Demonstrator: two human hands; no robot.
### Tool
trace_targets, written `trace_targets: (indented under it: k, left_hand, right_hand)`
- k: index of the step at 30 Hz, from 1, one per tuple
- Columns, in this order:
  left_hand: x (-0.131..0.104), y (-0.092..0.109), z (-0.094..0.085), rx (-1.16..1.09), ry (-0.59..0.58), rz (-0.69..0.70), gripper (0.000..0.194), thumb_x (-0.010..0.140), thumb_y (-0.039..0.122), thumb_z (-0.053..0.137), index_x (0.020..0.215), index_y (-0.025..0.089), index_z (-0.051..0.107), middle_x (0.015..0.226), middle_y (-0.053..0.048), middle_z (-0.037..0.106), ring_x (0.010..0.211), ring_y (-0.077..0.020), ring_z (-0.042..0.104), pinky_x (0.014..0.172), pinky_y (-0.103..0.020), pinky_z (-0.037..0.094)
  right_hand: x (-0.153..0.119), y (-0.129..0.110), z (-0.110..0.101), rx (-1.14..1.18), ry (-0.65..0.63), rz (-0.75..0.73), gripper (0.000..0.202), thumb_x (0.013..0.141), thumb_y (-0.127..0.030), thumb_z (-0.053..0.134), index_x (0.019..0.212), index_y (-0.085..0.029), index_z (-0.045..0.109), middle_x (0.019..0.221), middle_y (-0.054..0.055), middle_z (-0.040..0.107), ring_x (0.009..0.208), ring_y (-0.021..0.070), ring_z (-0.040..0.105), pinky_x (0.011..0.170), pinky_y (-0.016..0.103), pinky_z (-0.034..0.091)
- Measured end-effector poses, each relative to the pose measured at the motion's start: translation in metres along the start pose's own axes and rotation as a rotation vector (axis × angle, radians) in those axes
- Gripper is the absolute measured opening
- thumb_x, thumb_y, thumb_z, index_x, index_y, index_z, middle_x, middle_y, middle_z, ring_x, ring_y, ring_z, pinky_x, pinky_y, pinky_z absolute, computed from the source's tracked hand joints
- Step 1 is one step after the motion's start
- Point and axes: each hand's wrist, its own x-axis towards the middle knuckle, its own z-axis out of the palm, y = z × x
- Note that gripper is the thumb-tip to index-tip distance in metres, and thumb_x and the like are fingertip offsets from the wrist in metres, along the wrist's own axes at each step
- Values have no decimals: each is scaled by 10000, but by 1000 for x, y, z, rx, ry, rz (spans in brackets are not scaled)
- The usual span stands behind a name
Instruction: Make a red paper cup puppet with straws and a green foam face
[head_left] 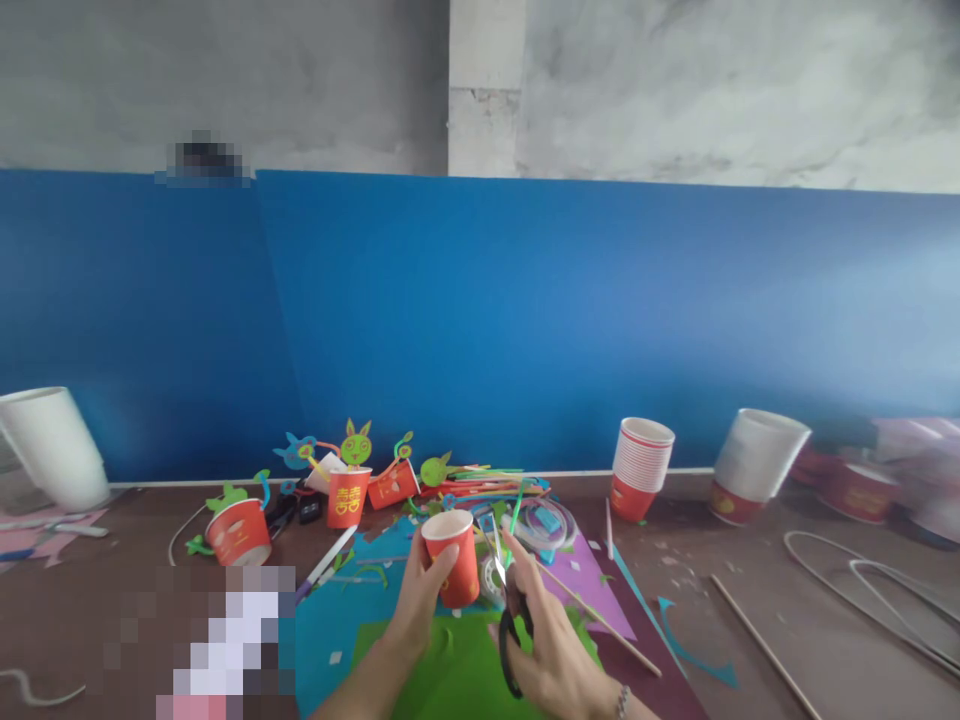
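Note:
My left hand (420, 597) is wrapped round a red paper cup (459, 570) with a white inside and yellow print, held upright over the coloured paper. Just right of the cup, my right hand (546, 630) grips scissors (504, 580) with black handles. Their blades point up and away, parted a little and not touching the cup. A green straw (517, 508) stands up behind the right hand. Beneath my hands lie green paper (439, 660), blue paper (330, 620) and purple paper (600, 590). A roll of clear tape (493, 580) is partly hidden behind the scissors.
Decorated red cups (349, 497) with paper animal shapes stand or lie at the back left. Several coloured straws (487, 485) lie behind. Stacked cups (643, 465) stand at the right, near wooden sticks (761, 640) and cables (862, 590). A blue partition (570, 320) closes off the back.

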Motion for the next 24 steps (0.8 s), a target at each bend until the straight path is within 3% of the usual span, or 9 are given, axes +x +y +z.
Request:
trace_targets:
  k: [7,15,20,24]
  left_hand:
    - [0,1,1,-62,-36,-12,581,620,450,775,1111,181,622,1138,-134,671,1071,-309,610,874,-352,489]
    - [-1,6,1,4,-45,25,681,605,384,805,1206,213,531,1121,-123,648,978,-267,634,816,-346,504]
    - [-3,17,1,55,-41,115,571,652,335,770,1162,221,539,1180,-108,609,1117,-263,562,927,-345,443]
    - [-3,22,3,66,-30,158,565,622,311,774,1129,227,542,1126,-91,624,1064,-254,582,930,-345,437]
  right_hand:
    - [2,-8,-3,-78,-128,-2,743,674,-153,513,1402,-206,367,837,30,583,720,178,521,680,297,441]
    - [5,-15,-6,-35,-156,49,768,634,-139,514,1392,-185,403,875,39,614,673,151,487,624,257,402]
    - [4,-14,-5,-28,-160,74,774,630,-124,514,1394,-196,411,865,32,611,668,146,487,635,254,410]
    - [4,-13,-5,-16,-171,78,764,637,-136,529,1390,-204,416,845,24,604,652,142,484,611,247,401]
